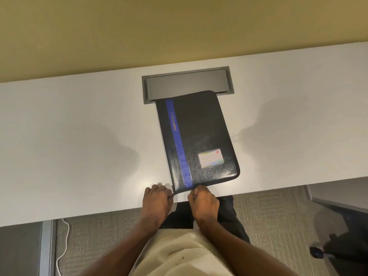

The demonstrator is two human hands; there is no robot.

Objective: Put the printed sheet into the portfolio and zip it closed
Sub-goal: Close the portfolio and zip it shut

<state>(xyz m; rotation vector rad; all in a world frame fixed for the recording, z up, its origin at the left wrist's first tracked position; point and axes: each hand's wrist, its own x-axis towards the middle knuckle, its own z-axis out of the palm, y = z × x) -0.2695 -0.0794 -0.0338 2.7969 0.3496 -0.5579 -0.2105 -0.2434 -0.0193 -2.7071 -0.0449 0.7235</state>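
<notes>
A plain mustard-yellow wall (179,26) fills the view toward 12 o'clock. Below it a pale grey worktop (69,136) runs from 9 to 3 o'clock, with soft shadows and a dull glare on it. A grey metal cable hatch (185,82) is set flush into its far side. Toward 6 o'clock lies grey ribbed carpet (278,216). At 8 o'clock a white cable (63,246) trails down beside a grey upright panel (46,248). At 4 o'clock stands a dark caster (316,254).
</notes>
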